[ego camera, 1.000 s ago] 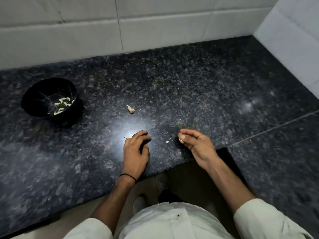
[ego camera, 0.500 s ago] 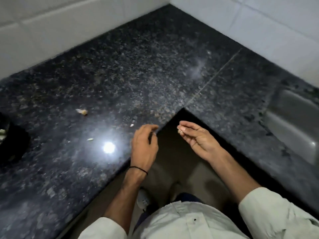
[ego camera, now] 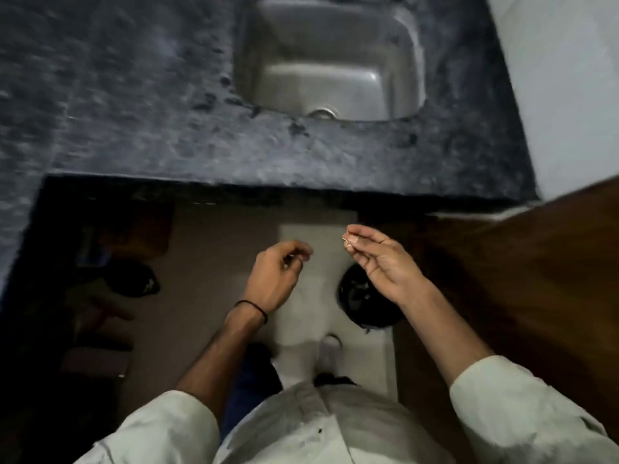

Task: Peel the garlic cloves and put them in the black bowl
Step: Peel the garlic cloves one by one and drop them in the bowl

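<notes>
— Change since the earlier frame?
— View swung from bowl to sink; both hands now off the counter, over the floor.
— Right hand?
— Thumb and fingertips pinch a pale scrap; axis and pointing too small to tell.
— Left hand?
— Fingers curled, narrow; contents cannot be told.

The speckled dark bench runs across the top with a steel sink set into it, its drain at the near wall, and a brown wooden panel stands at the right. Both hands are held off the bench, above the pale floor. The left hand, a black band on its wrist, has its fingers loosely curled, while the right hand pinches a small pale scrap at its fingertips, above a dark round object on the floor.
</notes>
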A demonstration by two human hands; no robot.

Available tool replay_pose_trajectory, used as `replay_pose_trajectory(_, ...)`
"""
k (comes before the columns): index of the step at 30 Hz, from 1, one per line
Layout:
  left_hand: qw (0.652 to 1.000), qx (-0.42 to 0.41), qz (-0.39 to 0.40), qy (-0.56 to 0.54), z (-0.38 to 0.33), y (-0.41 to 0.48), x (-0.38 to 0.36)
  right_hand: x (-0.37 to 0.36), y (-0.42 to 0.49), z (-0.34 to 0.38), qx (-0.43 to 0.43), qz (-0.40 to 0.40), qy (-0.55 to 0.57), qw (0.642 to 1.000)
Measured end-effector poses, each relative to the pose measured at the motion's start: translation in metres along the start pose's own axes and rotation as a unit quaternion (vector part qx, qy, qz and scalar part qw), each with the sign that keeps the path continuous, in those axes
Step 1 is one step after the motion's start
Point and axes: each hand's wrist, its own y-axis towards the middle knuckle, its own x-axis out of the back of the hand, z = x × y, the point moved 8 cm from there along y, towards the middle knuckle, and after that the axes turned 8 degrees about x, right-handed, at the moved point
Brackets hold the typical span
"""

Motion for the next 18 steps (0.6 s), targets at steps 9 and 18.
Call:
replay_pose_trajectory(9, 0.982, 0.046, 0.174, 0.064, 0.043, 0.037, -0.225, 0.240, 0.039, -0.074, -0.021, -0.152, 0.006, 0.988)
replay_pose_trajectory(18, 0.957, 0.053, 0.233, 0.164, 0.154, 0.104, -0.345, 0.359, 0.141, -0.210, -0.003, -0.220, -0.145, 0.965)
